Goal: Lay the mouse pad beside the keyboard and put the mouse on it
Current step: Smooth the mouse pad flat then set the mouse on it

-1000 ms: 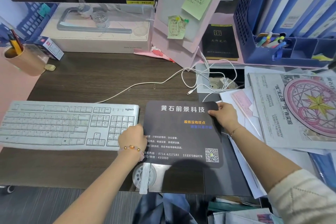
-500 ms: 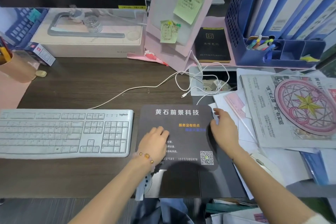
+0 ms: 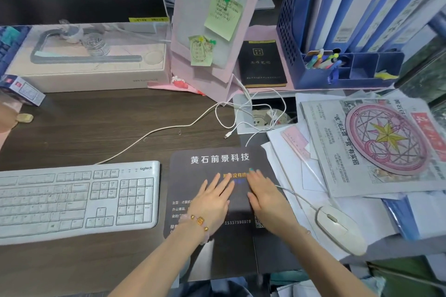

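Observation:
A black mouse pad with white printed characters lies flat on the dark desk, just right of the white keyboard. My left hand and my right hand both rest palm down on the pad's middle, fingers spread, holding nothing. They cover part of the print. A white corded mouse sits on loose papers to the right of the pad, apart from both hands.
A white charging cable runs across the desk behind the pad. Papers and a newspaper with a round pink pad on it crowd the right side. A blue file rack, black notebook and long box stand at the back.
The pad was held up by its edges, then laid down beside the keyboard. Both hands let go and moved onto its middle, flat. The mouse has come into view.

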